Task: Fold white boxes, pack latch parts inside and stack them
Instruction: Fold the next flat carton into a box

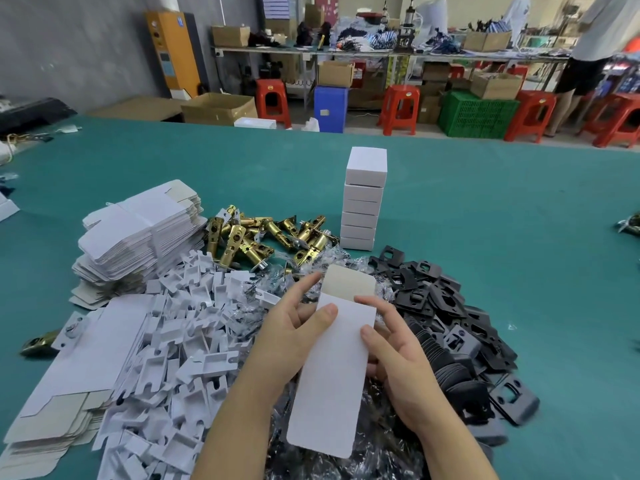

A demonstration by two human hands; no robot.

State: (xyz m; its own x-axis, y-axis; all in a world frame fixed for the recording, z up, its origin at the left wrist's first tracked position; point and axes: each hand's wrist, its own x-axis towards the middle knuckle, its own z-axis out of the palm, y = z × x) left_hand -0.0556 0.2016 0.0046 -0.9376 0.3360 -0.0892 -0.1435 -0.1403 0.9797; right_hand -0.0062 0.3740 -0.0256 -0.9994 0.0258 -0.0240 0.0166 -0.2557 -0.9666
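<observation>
Holding a white box (332, 372) between them, both hands gripped it above the teal table (485, 220) — left hand (294, 330) thumb on its top face, right hand (398, 344) fingers curled round the right edge. Far flap stood open. Brass latches (263, 237) and box stack (363, 199) lay beyond — black plates (450, 313) to the right.

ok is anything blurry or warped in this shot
Head view: wide-angle lens bows the green table edge and stretches the corners; black plates at lower right smear, the box between left hand and right hand stays sharp; light is even and soft.
</observation>
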